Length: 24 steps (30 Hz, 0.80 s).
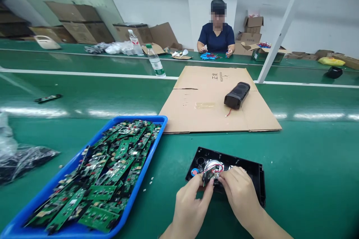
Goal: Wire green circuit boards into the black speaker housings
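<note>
A black plastic speaker housing (254, 179) lies open side up on the green bench, with a round speaker and red wires (217, 167) inside. Over it, my left hand (192, 198) pinches a small circuit board (208, 175) between thumb and fingers. My right hand (241, 190) is closed at the board's right end, beside the wires. Its fingertips seem to grip a wire end or plug, too small to make out. To the left of my hands stands a blue tray (146, 173) heaped with green circuit boards (112, 171).
A cardboard sheet (207, 119) lies ahead, bearing a black assembled speaker case (238, 95) with a lead. Beyond are a water bottle (155, 61) and a co-worker (216, 37) handling blue parts. Plastic bags (22, 160) lie at left, and a white post (283, 30) rises at right.
</note>
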### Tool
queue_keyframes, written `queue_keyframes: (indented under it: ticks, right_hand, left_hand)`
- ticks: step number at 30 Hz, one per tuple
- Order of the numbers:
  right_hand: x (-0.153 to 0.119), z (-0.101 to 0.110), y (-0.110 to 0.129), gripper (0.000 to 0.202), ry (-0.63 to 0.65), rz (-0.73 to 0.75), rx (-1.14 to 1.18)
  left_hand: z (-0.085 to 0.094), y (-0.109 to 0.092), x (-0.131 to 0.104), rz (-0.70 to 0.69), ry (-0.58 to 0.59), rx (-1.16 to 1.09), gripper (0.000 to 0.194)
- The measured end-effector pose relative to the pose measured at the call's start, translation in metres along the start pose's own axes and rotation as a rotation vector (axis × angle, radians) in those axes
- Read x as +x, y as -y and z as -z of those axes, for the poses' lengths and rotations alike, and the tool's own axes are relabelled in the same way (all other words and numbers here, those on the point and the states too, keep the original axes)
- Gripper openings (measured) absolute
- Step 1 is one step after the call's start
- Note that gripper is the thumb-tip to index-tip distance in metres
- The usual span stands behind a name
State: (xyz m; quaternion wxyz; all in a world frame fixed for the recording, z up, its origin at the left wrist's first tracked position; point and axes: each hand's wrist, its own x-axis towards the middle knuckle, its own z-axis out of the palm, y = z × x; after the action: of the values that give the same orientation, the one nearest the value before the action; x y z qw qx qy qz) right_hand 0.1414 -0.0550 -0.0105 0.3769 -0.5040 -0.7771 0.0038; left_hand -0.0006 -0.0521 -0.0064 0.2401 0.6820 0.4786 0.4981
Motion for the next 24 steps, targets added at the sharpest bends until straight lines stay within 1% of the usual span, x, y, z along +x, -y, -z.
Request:
queue_keyframes:
  ticks: [7, 13, 18, 19, 21, 24]
  right_hand:
    - [0.003, 0.001, 0.002, 0.033, -0.014, -0.009, 0.041]
    - [0.0, -0.001, 0.005, 0.032, -0.037, 0.059, -0.068]
    - [-0.001, 0.0, 0.002, 0.021, -0.072, -0.028, -0.039]
    - [0.0, 0.001, 0.001, 0.023, -0.067, -0.037, -0.024]
    - [0.005, 0.005, -0.001, 0.031, 0.0, -0.038, 0.057]
    - [0.011, 0.01, -0.002, 0.029, 0.137, -0.033, 0.181]
  left_hand:
    - [0.001, -0.001, 0.006, -0.028, 0.034, 0.022, 0.019]
    - [0.002, -0.003, 0.007, -0.022, 0.053, 0.039, 0.02]
    - [0.01, -0.003, 0.01, -0.066, 0.116, 0.034, 0.018]
    - [0.011, -0.002, 0.011, -0.073, 0.134, 0.026, 0.018]
    - [0.013, -0.001, 0.013, -0.078, 0.164, 0.003, 0.02]
    - [0.014, 0.002, 0.014, -0.047, 0.194, -0.031, 0.023]
